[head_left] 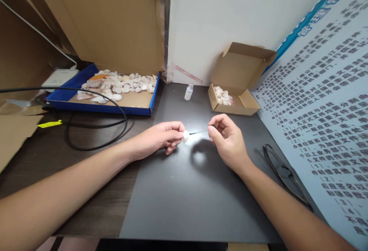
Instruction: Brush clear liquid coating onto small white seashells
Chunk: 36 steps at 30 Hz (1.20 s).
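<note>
Between the thumb and fingers of my left hand (169,136) is a small white seashell (185,136), held above the grey mat (172,189). My right hand (225,137) pinches a thin brush (198,132) with a fine shaft and a dark tip. That tip points left and lies at the shell's edge; whether it touches I cannot tell. The end of the brush inside my right fingers is hidden. Beyond both hands, a small clear bottle (188,92) with a whitish label stands uncapped on the mat.
A blue-rimmed tray (100,108) full of seashells sits at the back left. An open cardboard box (244,105) at the back right holds more shells. A black cable (125,122) loops on the left; eyeglasses (283,176) lie by the printed panel (322,101) on the right.
</note>
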Available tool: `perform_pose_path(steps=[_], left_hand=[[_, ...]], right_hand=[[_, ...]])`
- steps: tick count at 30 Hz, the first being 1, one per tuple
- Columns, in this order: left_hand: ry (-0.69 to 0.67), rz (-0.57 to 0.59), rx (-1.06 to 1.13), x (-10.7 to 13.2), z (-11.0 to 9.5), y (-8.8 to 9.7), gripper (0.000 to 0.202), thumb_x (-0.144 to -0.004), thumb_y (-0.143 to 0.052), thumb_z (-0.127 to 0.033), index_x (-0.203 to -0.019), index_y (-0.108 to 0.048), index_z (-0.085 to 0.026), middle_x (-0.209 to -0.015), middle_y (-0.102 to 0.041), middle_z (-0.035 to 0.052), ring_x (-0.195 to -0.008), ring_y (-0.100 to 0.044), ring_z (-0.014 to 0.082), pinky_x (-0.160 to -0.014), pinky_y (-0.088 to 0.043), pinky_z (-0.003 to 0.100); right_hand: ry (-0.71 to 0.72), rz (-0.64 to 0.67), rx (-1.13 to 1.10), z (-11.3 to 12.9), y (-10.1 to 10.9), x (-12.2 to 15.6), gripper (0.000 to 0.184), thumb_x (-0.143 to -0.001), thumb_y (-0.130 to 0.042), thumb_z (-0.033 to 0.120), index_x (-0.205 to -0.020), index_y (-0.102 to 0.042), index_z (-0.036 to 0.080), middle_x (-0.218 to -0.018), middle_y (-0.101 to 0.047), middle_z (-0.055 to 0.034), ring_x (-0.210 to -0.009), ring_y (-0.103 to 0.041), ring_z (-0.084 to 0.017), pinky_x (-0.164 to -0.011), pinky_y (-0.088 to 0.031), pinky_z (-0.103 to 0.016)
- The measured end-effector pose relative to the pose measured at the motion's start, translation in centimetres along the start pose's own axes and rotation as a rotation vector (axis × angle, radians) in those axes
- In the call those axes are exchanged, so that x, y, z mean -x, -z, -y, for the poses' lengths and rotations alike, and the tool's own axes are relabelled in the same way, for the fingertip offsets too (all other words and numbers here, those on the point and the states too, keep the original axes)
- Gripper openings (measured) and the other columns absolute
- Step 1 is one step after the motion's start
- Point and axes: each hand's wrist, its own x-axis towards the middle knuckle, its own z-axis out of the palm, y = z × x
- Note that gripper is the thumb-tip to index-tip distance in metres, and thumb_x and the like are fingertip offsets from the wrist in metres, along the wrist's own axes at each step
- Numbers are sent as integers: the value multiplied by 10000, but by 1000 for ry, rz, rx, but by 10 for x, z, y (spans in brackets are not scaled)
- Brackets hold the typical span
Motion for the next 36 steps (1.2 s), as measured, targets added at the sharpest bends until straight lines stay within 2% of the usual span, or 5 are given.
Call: perform_pose_path(steps=[4,8,12,17,36], left_hand=[[3,7,0,1,0,0,212,-862,-599,-349,-835,-500,-163,-592,-404,-61,-507,-389,49,-512,-359,184],[-1,11,-4,0,-1,0,242,-858,-608,-373,-824,-499,-160,-599,-404,-59,-512,-396,49,-514,-359,186],[-2,9,-11,0,-2,-1,228,-856,-601,-357,-814,-494,-161,-597,-402,-57,-517,-396,54,-519,-360,191],[-2,7,-1,1,-2,-1,217,-853,-599,-348,-819,-497,-160,-608,-399,-56,-521,-396,55,-523,-360,194],[9,5,13,2,-3,-1,208,-859,-603,-336,-816,-506,-157,-604,-414,-52,-526,-417,58,-529,-372,195]], right_hand=[[-5,30,-98,0,0,0,106,-863,-606,282,-857,-534,204,-642,-494,55,-531,-484,-97,-521,-399,-243],[13,18,13,1,0,0,100,-854,-621,262,-852,-545,197,-641,-493,53,-549,-475,-96,-547,-390,-246],[2,38,-74,1,0,0,111,-878,-595,290,-865,-526,204,-635,-500,56,-528,-482,-97,-527,-394,-244],[13,17,14,1,0,1,111,-863,-623,275,-865,-542,199,-646,-492,53,-549,-474,-97,-550,-390,-251],[0,37,-64,2,0,0,127,-870,-609,294,-863,-519,204,-634,-486,59,-520,-467,-94,-525,-376,-249]])
